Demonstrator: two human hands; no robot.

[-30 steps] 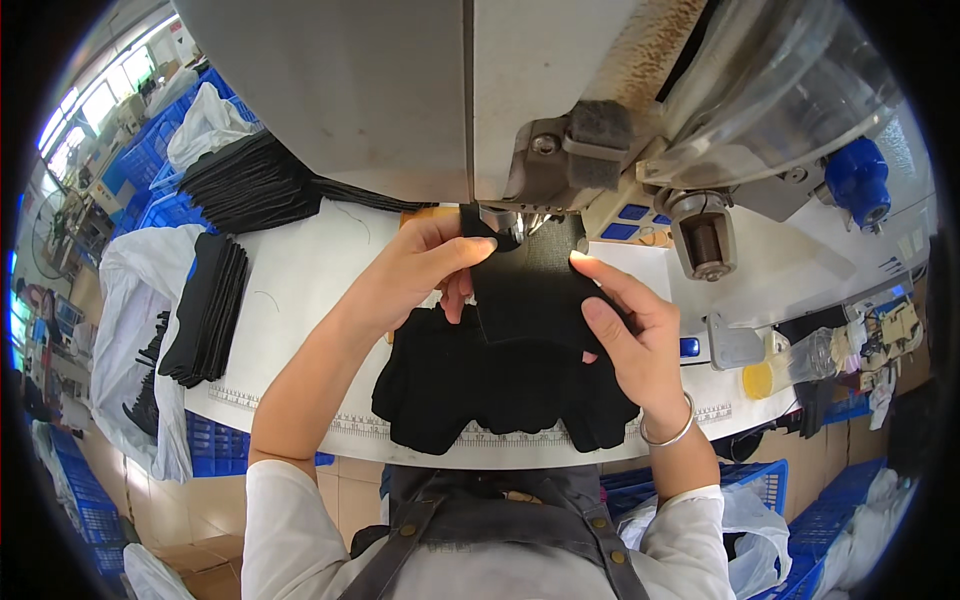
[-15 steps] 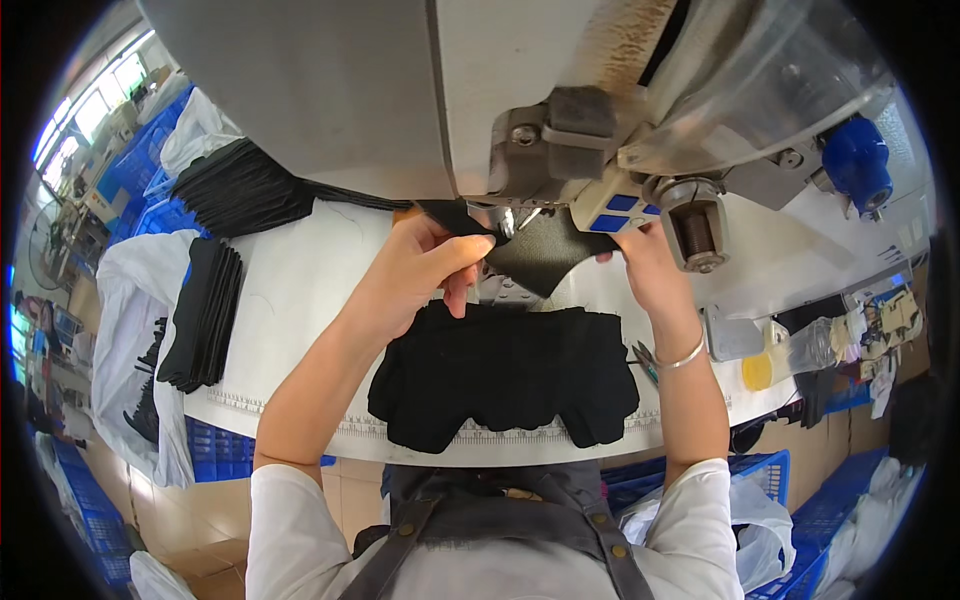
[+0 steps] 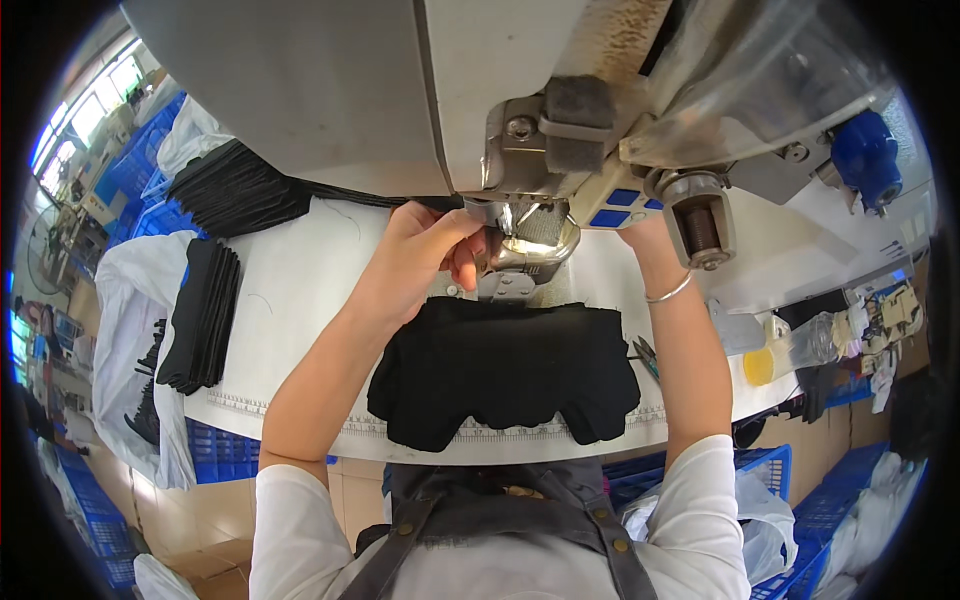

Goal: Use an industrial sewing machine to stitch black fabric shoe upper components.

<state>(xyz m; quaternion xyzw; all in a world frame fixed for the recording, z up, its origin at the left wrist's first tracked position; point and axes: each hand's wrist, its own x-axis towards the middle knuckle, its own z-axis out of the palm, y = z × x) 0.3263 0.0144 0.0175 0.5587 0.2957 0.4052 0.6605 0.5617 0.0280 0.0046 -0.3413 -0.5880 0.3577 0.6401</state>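
Observation:
My left hand (image 3: 430, 250) is at the left of the sewing machine's needle area (image 3: 535, 225), thumb and fingers closed together. A dark edge of a black fabric piece (image 3: 440, 202) shows at its fingertips, under the machine head. My right hand (image 3: 645, 232) reaches behind the machine's pale button panel (image 3: 612, 205); its fingers are hidden, and whether it holds the cloth does not show. In front of both hands a folded black garment piece (image 3: 505, 370) lies on the white table (image 3: 290, 340), over a ruler strip along the near edge.
Stacked black fabric pieces (image 3: 235, 190) lie at the far left, and another stack (image 3: 202, 315) hangs over the left edge beside a white plastic bag (image 3: 125, 340). Scissors (image 3: 646, 357) rest by my right forearm. A yellow-capped clear bottle (image 3: 760, 367) lies farther right. Blue crates (image 3: 220, 452) stand below.
The black fabric between my hands has moved away behind the machine head, uncovering the metal needle area. My right hand has gone farther forward, behind the button panel; my left has barely moved.

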